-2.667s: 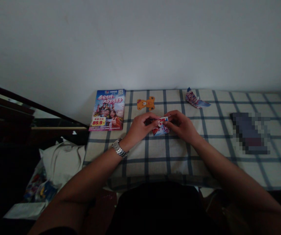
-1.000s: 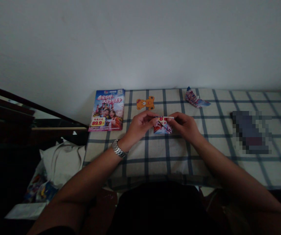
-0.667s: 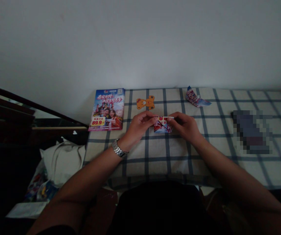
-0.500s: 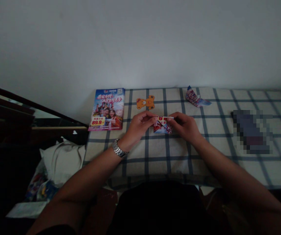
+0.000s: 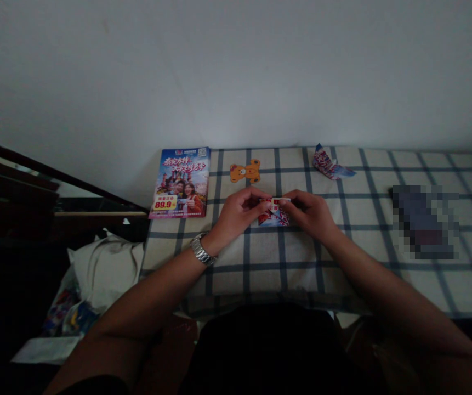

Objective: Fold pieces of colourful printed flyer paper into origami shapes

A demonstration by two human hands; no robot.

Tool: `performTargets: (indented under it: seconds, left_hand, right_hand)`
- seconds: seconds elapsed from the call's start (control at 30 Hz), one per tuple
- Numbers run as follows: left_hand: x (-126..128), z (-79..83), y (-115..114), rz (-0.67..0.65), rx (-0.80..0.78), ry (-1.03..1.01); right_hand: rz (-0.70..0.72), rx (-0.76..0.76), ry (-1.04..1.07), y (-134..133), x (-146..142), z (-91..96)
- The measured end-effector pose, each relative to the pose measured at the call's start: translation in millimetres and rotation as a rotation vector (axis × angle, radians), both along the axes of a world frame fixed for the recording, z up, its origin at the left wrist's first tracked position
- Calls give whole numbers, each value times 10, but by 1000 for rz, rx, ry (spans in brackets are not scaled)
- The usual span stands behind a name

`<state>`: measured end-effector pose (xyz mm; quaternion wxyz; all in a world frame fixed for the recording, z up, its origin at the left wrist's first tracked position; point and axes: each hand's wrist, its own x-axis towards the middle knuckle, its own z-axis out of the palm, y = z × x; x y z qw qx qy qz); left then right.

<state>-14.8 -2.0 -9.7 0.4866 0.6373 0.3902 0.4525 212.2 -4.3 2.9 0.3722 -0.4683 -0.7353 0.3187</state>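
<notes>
Paper (image 5: 274,219), folded, pinched by left hand (image 5: 238,213) and right hand (image 5: 312,213)

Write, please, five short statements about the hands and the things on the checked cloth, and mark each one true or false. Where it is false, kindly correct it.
1. The left hand and the right hand hold one small folded paper between them. True.
2. The folded paper looks plain white. False: it is printed, with red, blue and white showing.
3. A bear figure is between the leaflet and the creased paper. True.
4. The bear figure is green. False: it is orange-brown.
5. A metal watch is on the left wrist. True.
</notes>
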Motion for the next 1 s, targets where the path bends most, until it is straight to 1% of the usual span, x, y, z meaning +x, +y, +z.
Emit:
performTargets:
  seconds: [0.27, 0.57, 1.0]
  left_hand:
    - [-5, 12, -5, 10, 8, 34]
    - [16, -26, 2, 17, 7, 27]
    - [6, -1, -10, 40, -8, 49]
  right_hand:
    - [12, 23, -15, 3, -2, -1]
    - [4, 25, -30, 12, -10, -2]
    - [38, -101, 86, -2, -35, -17]
